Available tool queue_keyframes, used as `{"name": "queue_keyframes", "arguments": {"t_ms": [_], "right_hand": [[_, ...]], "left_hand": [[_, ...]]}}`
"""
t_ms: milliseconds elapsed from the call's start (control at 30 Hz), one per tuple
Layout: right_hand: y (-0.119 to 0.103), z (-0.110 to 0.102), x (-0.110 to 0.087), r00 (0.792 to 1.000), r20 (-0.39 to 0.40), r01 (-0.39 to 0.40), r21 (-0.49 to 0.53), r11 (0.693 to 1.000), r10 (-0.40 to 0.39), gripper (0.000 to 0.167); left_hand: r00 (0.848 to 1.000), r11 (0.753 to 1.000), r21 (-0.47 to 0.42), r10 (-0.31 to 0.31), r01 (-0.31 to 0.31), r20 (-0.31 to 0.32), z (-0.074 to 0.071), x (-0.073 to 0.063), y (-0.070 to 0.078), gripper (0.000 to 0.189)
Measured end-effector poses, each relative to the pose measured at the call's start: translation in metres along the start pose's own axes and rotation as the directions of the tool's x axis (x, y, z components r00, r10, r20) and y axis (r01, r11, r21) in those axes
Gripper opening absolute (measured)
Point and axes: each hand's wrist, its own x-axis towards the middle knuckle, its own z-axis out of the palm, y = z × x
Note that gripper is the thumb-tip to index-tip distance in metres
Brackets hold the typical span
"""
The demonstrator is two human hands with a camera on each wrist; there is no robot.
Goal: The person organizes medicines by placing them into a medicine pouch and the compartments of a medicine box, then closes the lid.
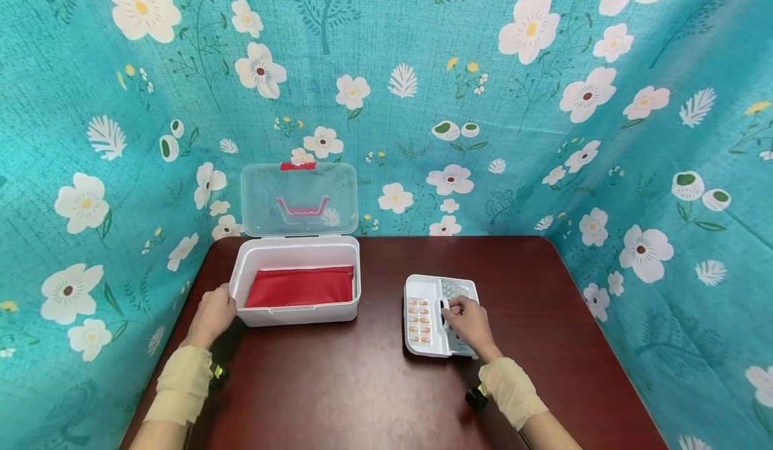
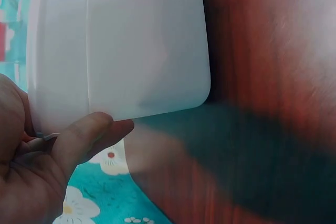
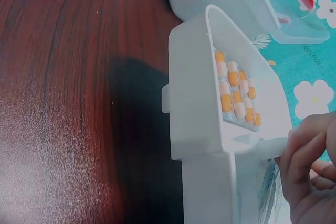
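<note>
My left hand (image 1: 213,312) grips the left wall of a white plastic box (image 1: 296,315), with thumb and fingers at its near corner in the left wrist view. A red zippered pouch (image 1: 302,286) lies inside the box. To the right, my right hand (image 1: 471,324) pinches the middle handle of a white tray (image 1: 426,285). One side of the tray holds a blister pack of orange-and-white capsules (image 1: 419,320). On its other side is a silvery clear packet (image 1: 455,289), partly hidden by my hand. The right wrist view shows the tray's outer wall (image 3: 194,93) close up.
The box's clear hinged lid (image 1: 260,198), with a red latch (image 1: 298,165) and a pink handle (image 1: 303,210), stands raised behind it. Everything is at a dark red-brown wooden table (image 1: 338,383). A teal flowered cloth (image 1: 386,47) hangs along the back and sides.
</note>
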Motion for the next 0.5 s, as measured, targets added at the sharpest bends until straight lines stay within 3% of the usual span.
{"name": "queue_keyframes", "arguments": {"t_ms": [500], "right_hand": [[0.019, -0.023, -0.012, 0.996, -0.032, -0.08, 0.041, 0.996, 0.081, 0.02]], "left_hand": [[0.995, 0.997, -0.059, 0.051, -0.056, -0.083, 0.028, -0.047, 0.029, 0.034]]}}
